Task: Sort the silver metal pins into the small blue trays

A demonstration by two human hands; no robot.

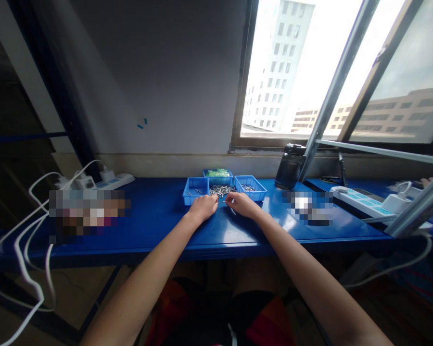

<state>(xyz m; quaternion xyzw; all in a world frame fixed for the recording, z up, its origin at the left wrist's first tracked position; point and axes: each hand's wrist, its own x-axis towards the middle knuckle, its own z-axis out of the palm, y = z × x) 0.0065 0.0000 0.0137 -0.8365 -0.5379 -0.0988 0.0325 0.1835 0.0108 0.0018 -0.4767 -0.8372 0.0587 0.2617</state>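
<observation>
My left hand (203, 207) is closed, fingertips pinched together, just in front of the blue bins. Facing it, my right hand (243, 204) is also closed in a pinch. Between the fingertips shows a small thin metal piece (222, 202), too tiny to name exactly. Right behind my hands, the middle blue bin holds a heap of small metal parts (221, 191) that look like screws or pins. The left blue bin (186, 194) has a few such pieces, and the right blue bin (261, 195) holds some more. My fingers hide the middle bin's front.
Behind the middle bin is another blue bin (204, 173) with green packets (217, 173). A black bottle (289, 167) stands by the window. Power strips (115, 181) with white cables lie at both sides of the blue table (159, 211). Blurred items lie left and right. A metal post (414, 211) rises at right.
</observation>
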